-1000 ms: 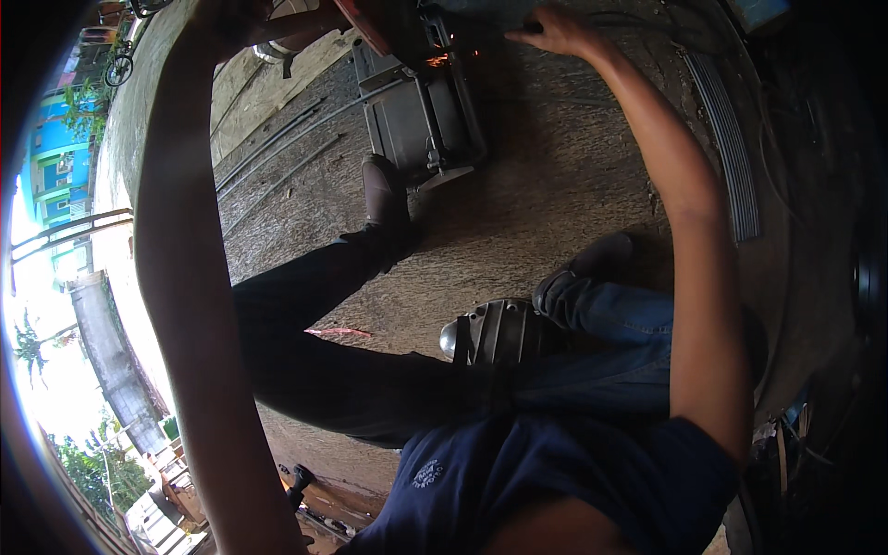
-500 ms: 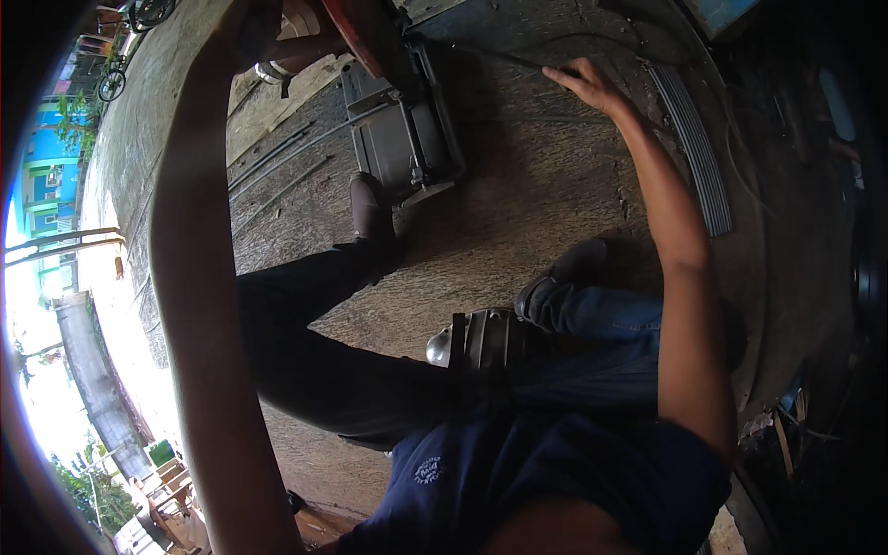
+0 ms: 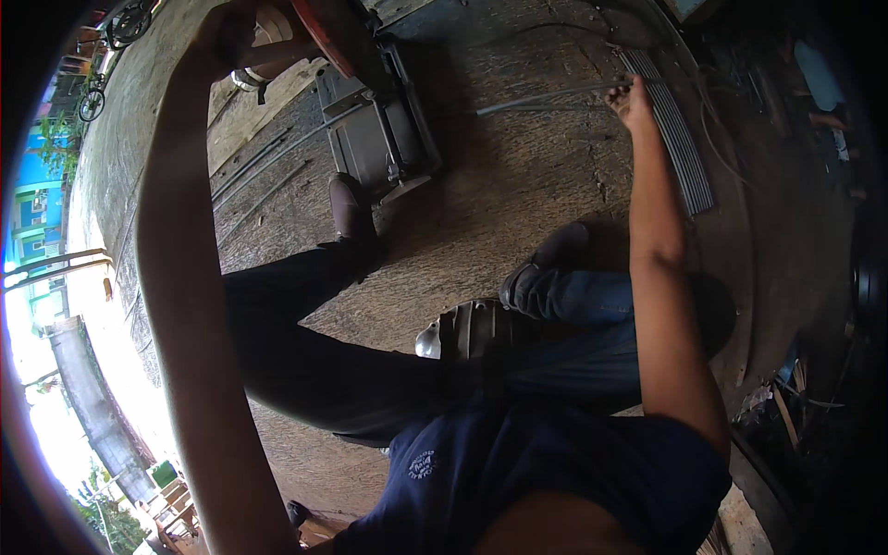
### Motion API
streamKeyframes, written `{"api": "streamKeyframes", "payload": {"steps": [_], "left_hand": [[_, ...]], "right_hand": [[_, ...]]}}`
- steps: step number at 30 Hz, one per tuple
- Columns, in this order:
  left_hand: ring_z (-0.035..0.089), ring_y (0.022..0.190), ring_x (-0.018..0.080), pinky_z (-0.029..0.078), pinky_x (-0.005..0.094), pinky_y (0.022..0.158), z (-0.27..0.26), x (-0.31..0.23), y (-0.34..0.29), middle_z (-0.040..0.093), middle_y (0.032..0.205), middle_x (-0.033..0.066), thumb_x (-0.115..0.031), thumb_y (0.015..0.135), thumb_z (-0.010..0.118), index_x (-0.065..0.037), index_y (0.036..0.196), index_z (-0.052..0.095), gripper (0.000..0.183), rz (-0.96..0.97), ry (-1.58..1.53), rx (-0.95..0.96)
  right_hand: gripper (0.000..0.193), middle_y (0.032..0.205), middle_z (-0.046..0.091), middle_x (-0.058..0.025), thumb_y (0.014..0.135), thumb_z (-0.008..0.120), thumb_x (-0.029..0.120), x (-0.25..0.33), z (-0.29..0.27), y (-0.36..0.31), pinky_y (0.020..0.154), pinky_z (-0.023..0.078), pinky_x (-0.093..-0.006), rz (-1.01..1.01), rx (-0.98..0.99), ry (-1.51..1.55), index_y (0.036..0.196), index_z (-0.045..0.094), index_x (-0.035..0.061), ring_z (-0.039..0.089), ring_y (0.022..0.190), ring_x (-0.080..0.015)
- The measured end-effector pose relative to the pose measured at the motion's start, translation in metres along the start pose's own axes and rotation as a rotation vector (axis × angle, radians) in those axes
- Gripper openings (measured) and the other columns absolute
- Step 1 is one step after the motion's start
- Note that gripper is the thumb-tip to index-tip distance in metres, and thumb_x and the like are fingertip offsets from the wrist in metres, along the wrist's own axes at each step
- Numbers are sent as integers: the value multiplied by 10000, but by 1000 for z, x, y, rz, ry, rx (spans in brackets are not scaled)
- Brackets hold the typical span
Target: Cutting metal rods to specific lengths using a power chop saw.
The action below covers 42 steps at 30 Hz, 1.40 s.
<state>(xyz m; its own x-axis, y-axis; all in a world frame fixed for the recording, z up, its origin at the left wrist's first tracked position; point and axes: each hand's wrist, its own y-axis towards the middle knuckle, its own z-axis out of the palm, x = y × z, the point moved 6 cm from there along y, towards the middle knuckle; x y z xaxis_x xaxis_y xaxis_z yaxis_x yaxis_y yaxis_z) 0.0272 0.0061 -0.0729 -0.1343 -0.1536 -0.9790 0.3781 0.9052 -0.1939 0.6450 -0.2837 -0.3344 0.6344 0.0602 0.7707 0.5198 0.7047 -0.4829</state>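
Note:
My right hand (image 3: 631, 100) is closed round one end of a thin grey metal rod (image 3: 546, 96), whose pale other end points left, apart from the saw. At the upper left my left hand (image 3: 229, 39) is curled, in deep shadow, against the upper body of a cut-off saw. Its grip is partly hidden. A red guard (image 3: 324, 37) slants across the saw, above a grey metal base (image 3: 370, 148) on the ground. The disc cannot be made out.
A row of parallel grey metal strips or rods (image 3: 671, 139) lies right of my right hand. Loose thin rods (image 3: 268, 166) lie left of the saw base. A dark ribbed metal object (image 3: 476, 328) sits between my legs. My shoe (image 3: 350, 205) is close to the base.
My right hand has drawn the rod to the right and nearer to me, so its far end is now clear of the saw. My left hand stays at the saw.

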Motion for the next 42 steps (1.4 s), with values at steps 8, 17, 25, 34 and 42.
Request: {"api": "streamKeyframes", "payload": {"steps": [8,17,25,34,42], "left_hand": [[561,664,146,460,280,523,-2,1,1,590,764,40,-369,838,599,-70,933,604,313,-124,87,58],[560,714,105,452,238,500,11,-7,-7,590,814,15,-343,880,573,-73,987,595,292,8,102,79],[567,625,89,460,202,469,5,-8,-6,607,814,52,-331,897,553,-45,987,584,302,-33,126,117],[479,562,141,438,276,532,44,-26,-28,509,647,7,-251,874,497,-71,904,628,225,-73,18,78],[490,561,156,434,292,510,61,-32,-41,520,661,25,-270,906,507,-78,965,626,234,-88,100,-49]], "right_hand": [[330,682,515,-127,972,406,255,-138,-99,0,649,543,-405,154,-342,286,768,462,2,608,676,-279],[396,1064,599,-180,791,655,300,-128,-15,-35,876,480,-447,-496,-127,-1690,1098,621,51,569,1052,-348],[241,1074,586,-164,894,608,165,-195,17,-49,889,448,-430,-462,354,-1709,1093,604,28,553,1043,-340],[371,967,660,-198,925,562,311,-175,72,-53,745,494,-391,-482,508,-1433,1119,622,0,644,887,-331],[439,552,406,-29,956,491,402,-179,153,-86,528,376,-347,-471,749,-1149,841,620,-1,428,542,-123]]}}
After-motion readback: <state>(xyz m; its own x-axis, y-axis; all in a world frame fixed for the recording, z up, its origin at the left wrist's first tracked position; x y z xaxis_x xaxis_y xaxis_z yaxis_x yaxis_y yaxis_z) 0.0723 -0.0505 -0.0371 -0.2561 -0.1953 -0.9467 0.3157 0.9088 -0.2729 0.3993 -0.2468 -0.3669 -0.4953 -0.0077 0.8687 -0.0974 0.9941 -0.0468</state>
